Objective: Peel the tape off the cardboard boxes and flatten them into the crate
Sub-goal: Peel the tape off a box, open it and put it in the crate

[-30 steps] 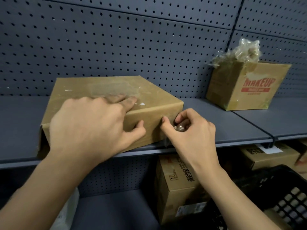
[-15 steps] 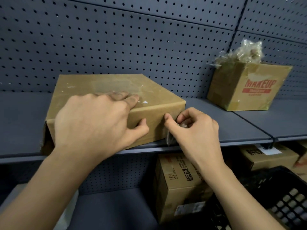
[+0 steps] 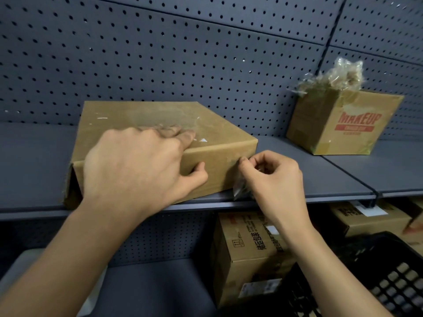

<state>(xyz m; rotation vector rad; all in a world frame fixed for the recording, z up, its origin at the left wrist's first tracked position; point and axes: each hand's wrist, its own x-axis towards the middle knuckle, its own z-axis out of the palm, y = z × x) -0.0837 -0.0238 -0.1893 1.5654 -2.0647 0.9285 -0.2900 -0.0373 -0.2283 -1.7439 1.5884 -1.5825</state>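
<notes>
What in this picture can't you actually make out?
All in the head view:
1. Where the tape is pinched: the right hand's curled fingers cover it.
2. Part of the box top: hidden under the left hand.
3. The crate: cut off by the lower right edge, contents unseen.
4. The small print under MAKEUP on the far box: too small to read.
</notes>
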